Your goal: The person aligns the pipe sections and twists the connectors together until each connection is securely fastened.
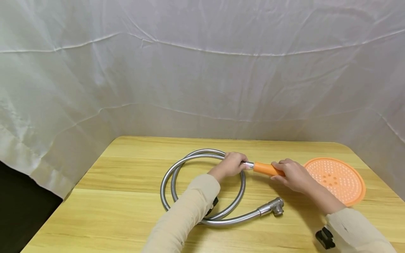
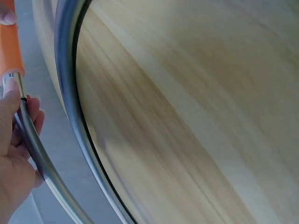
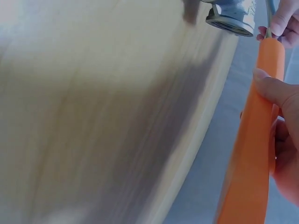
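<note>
An orange shower head (image 1: pixel 336 179) with a wide round perforated face lies toward the right of the table. My right hand (image 1: pixel 294 174) grips its orange handle (image 3: pixel 254 154), thumb along the top. At the handle's end, my left hand (image 1: pixel 232 163) pinches the metal connector (image 2: pixel 17 83) of a silver shower hose between thumb and fingers. The connector meets the handle end in line. From there the hose (image 1: pixel 162 189) runs in loose coils around and under my left forearm. Its other end carries a metal angle fitting (image 1: pixel 275 206), seen from its threaded opening in the right wrist view.
A light wooden table (image 1: pixel 120 211) with rounded far corners lies under everything. Pale cloth (image 1: pixel 202 84) hangs behind it and along both sides. Beyond the left edge there is a dark area (image 1: pixel 25 207). Black wrist devices (image 1: pixel 325 238) sit at the cuffs.
</note>
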Demonstrator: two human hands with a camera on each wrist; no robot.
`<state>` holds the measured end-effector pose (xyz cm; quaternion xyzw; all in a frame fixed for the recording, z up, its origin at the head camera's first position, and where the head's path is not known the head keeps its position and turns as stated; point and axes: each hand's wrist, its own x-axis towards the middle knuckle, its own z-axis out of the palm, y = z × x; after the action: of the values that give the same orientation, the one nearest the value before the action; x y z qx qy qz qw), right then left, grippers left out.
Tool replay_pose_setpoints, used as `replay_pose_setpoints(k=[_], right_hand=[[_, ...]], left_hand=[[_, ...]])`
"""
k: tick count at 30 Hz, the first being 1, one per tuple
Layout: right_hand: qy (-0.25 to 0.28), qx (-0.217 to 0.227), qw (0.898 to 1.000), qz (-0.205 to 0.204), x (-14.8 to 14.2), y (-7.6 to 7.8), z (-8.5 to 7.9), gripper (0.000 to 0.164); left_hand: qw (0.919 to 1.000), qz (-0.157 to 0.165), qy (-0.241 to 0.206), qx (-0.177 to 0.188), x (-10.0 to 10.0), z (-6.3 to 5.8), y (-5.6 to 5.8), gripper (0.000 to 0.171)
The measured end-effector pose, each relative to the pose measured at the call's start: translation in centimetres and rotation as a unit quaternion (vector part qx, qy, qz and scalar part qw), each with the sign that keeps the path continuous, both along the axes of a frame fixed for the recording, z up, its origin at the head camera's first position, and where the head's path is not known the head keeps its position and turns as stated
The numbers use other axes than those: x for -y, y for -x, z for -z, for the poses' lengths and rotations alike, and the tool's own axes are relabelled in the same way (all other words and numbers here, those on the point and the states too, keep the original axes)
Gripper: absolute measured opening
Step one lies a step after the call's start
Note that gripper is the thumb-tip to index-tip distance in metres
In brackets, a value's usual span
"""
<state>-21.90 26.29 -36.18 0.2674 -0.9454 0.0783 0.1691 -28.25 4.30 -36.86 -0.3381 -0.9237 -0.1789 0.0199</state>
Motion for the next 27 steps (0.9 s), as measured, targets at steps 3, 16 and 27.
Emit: replay_pose_setpoints(k=[3,16,27], right_hand=[[0.000,0.018,1.000,-0.006,-0.1,0.3,-0.2,0.038],[0.015,0.103,0.995,-0.004,-0.6,0.9,-0.6,0.046],[0.010,0.078,0.997,0.010,-1.1,1.1,-0.2,0.045]], left_hand=[[0.9999,0.005,0.001,-0.017,-0.1,0.0,0.1,0.023],[0.9992,0.027,-0.030,-0.006,-0.3,0.0,0.3,0.023],[0.9994,-0.002,-0.031,0.016,1.4,-0.7,0.4,0.035]])
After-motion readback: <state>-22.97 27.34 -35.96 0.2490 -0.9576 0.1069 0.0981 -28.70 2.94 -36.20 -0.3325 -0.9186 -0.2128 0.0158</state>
